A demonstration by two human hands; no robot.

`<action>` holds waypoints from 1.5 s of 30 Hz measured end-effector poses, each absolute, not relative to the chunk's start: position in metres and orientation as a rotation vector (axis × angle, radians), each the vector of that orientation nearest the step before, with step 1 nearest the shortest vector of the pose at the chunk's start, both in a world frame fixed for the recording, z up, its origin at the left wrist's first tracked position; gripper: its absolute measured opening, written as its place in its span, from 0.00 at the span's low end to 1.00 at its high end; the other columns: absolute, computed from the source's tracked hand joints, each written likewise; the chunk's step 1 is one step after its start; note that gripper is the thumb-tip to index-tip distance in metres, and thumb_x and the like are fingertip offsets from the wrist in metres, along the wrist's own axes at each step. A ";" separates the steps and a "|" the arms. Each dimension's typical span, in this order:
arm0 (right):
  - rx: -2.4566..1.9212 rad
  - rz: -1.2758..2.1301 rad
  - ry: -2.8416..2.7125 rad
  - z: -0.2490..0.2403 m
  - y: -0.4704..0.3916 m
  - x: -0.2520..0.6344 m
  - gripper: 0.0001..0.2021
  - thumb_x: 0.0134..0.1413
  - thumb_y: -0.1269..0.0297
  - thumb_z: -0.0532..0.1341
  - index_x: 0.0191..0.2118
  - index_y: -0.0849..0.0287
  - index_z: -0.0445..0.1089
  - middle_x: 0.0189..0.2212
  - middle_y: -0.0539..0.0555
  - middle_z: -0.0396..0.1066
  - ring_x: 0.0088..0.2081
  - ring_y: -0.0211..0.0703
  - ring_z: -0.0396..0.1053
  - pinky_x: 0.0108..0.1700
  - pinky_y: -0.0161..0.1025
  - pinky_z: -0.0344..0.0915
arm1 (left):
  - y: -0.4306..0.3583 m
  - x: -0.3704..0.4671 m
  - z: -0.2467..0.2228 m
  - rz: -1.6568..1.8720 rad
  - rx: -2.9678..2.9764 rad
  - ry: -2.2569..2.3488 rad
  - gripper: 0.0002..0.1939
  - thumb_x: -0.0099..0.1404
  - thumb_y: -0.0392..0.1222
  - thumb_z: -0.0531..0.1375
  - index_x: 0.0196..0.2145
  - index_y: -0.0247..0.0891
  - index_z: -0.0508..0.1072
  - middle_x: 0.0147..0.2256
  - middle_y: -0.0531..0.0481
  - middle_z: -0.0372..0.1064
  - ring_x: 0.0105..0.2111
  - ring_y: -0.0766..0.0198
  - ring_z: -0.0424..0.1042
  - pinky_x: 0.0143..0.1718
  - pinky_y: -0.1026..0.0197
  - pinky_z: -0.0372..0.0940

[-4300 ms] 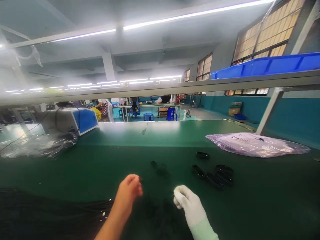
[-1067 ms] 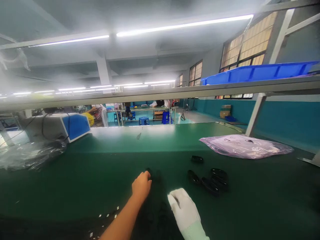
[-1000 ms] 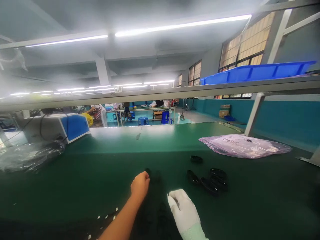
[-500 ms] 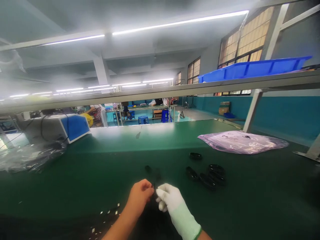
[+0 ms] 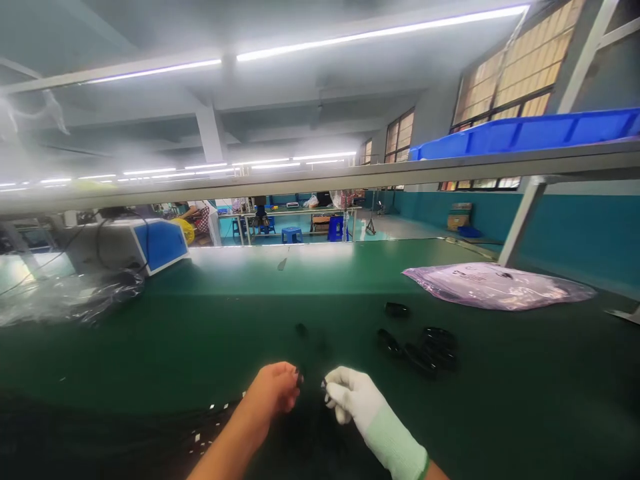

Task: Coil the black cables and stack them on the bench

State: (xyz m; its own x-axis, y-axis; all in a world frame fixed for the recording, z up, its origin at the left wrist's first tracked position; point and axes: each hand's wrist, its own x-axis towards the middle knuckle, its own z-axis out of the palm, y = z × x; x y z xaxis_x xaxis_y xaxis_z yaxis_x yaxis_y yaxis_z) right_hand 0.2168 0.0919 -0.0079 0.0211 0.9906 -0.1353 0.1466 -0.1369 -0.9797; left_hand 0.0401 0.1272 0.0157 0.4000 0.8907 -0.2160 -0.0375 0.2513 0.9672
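My bare left hand (image 5: 275,391) pinches a small dark piece (image 5: 299,378) between thumb and fingers. My right hand (image 5: 350,393), in a white knit glove, is closed on another small dark piece (image 5: 325,385), too small to name. The two hands are apart, with a narrow gap between them above the green table (image 5: 210,333). Beyond them lies a small black part (image 5: 301,330). To the right of my gloved hand are several glossy black rounded parts (image 5: 420,359), some piled together, and a single black part (image 5: 397,309) farther back.
Small pale chips (image 5: 197,437) are scattered by my left forearm. A pinkish plastic bag (image 5: 495,285) lies at back right, clear plastic (image 5: 75,297) and a blue-and-white box (image 5: 160,245) at left. A shelf beam (image 5: 300,180) crosses above, carrying a blue tray (image 5: 530,135).
My hands have moved apart, the right one going right, and a small dark piece now shows at each hand's fingertips. The whole view has shifted slightly.
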 end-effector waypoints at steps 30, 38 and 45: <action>-1.671 1.017 -1.350 0.029 0.068 0.197 0.04 0.40 0.72 0.54 0.21 0.57 0.60 0.14 0.44 0.60 0.16 0.33 0.58 0.21 0.32 0.52 | 0.093 0.053 0.025 0.791 1.676 1.220 0.05 0.54 0.40 0.58 0.31 0.39 0.70 0.28 0.53 0.70 0.28 0.64 0.67 0.29 0.65 0.58; -1.595 1.292 -1.321 0.015 0.073 0.198 0.05 0.40 0.67 0.53 0.26 0.59 0.63 0.19 0.48 0.68 0.13 0.33 0.62 0.15 0.29 0.52 | 0.113 0.044 0.014 0.599 1.608 1.223 0.08 0.56 0.43 0.54 0.26 0.36 0.69 0.22 0.51 0.68 0.19 0.64 0.66 0.21 0.64 0.59; -1.662 1.111 -1.257 0.015 0.073 0.202 0.06 0.39 0.72 0.54 0.27 0.58 0.65 0.14 0.43 0.61 0.13 0.31 0.57 0.17 0.30 0.52 | 0.105 0.040 0.023 0.732 1.999 1.471 0.10 0.59 0.43 0.57 0.22 0.40 0.71 0.31 0.51 0.66 0.27 0.64 0.64 0.29 0.63 0.52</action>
